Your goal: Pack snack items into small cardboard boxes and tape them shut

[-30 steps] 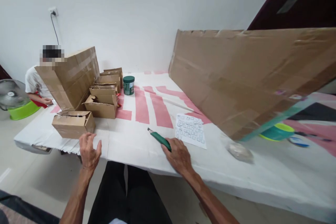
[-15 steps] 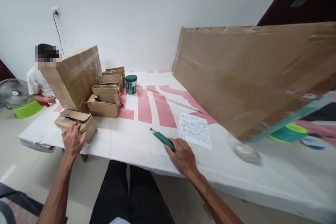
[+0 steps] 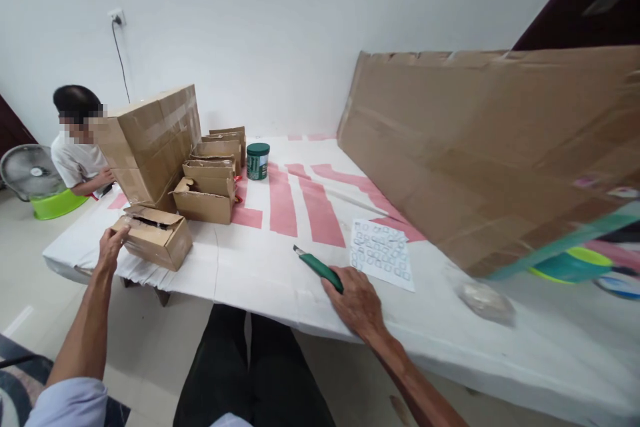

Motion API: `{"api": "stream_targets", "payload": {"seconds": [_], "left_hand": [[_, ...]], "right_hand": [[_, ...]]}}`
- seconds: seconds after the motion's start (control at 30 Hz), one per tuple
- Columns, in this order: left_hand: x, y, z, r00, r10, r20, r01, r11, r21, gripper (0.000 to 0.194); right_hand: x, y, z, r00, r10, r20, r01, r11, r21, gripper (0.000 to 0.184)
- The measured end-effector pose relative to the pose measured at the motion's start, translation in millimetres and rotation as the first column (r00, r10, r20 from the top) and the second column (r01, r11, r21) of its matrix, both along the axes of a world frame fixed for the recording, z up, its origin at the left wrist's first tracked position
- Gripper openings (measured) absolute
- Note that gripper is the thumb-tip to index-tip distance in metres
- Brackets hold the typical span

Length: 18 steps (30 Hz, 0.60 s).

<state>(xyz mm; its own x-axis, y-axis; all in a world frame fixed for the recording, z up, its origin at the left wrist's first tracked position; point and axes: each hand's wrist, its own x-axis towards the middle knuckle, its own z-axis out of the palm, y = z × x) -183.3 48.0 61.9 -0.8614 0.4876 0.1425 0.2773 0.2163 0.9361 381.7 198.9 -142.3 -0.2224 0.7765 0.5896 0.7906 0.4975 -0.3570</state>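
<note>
My right hand (image 3: 356,300) is closed around a green utility knife (image 3: 320,269) resting low over the table, its short blade out and pointing to the far left. Over on the left, my left hand (image 3: 111,248) grips the near-left end of a small cardboard box (image 3: 165,244), fingertips at its upper edge. The box's top flaps are partly parted, with a dark gap and clear tape along it. Close to the knife hand lies a printed paper sheet (image 3: 383,255).
Several opened cardboard boxes (image 3: 205,205) stand in a row behind, beside larger stacked cartons (image 3: 150,140). A green-lidded tub (image 3: 258,161) is nearby. A big cardboard panel (image 3: 480,153) leans at right, near a clear plastic bundle (image 3: 485,301). A person (image 3: 80,153) sits at far left by a fan (image 3: 37,173).
My left hand has shifted from the top of the small box to its left end. The right hand keeps the knife. My view has turned slightly left.
</note>
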Motion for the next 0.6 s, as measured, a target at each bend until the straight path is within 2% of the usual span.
{"api": "stream_targets", "payload": {"seconds": [0.17, 0.3, 0.47, 0.6], "left_hand": [[25, -15, -17.3, 1.0, -0.012, -0.002, 0.012, 1.0, 0.02, 0.068], [58, -23, -24.5, 0.997, -0.075, 0.001, 0.075, 0.997, 0.008, 0.071], [109, -29, -27.9, 0.957, -0.288, -0.022, 0.287, 0.957, -0.037, 0.068], [133, -31, -37.7, 0.883, -0.468, 0.024, 0.469, 0.883, -0.026, 0.067]], "right_hand": [[1, -1, 0.5, 1.0, 0.004, -0.002, -0.004, 1.0, -0.003, 0.024], [1, -2, 1.0, 1.0, 0.001, 0.002, -0.001, 1.0, -0.014, 0.025], [1, -2, 1.9, 1.0, 0.001, -0.017, -0.001, 1.0, -0.015, 0.027], [1, -2, 3.7, 1.0, 0.017, -0.012, -0.017, 1.0, -0.012, 0.028]]}}
